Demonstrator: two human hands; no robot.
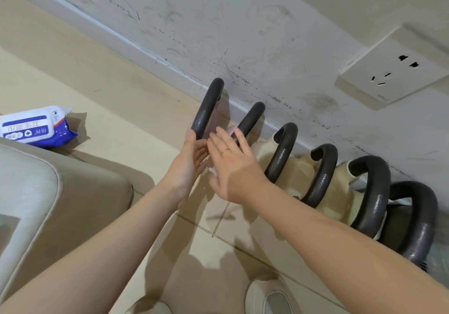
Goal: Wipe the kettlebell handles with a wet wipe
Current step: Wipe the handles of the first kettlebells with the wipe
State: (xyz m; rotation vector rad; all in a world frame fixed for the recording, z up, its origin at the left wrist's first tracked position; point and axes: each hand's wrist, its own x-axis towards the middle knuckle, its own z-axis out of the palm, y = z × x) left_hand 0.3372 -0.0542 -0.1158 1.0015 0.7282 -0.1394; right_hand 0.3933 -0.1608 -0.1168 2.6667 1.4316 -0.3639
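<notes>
Six dark kettlebell handles stand in a row along the foot of a scuffed wall (243,22), and both hands are at the far end of that row. The left hand (192,160) reaches up so that its fingertips touch the lower part of the farthest handle (206,109), the fingers fairly straight rather than curled round the bar. The right hand (233,168), a ring on one finger, lies flat with fingers extended just beside the second handle (250,119). Slivers of white wet wipe (213,171) show between the palms and above the right fingers, so the wipe seems pressed between the hands, though whether either hand pinches it cannot be told. The wipe packet (36,126) lies well apart on the tiled floor (97,75), near a padded cushion (48,192) at the left edge. As for progress, nothing marks any handle as cleaned (all carry a similar dull sheen), so my guess is that work is at the first two, with the four nearer handles, such as the third (281,151), left to do.
</notes>
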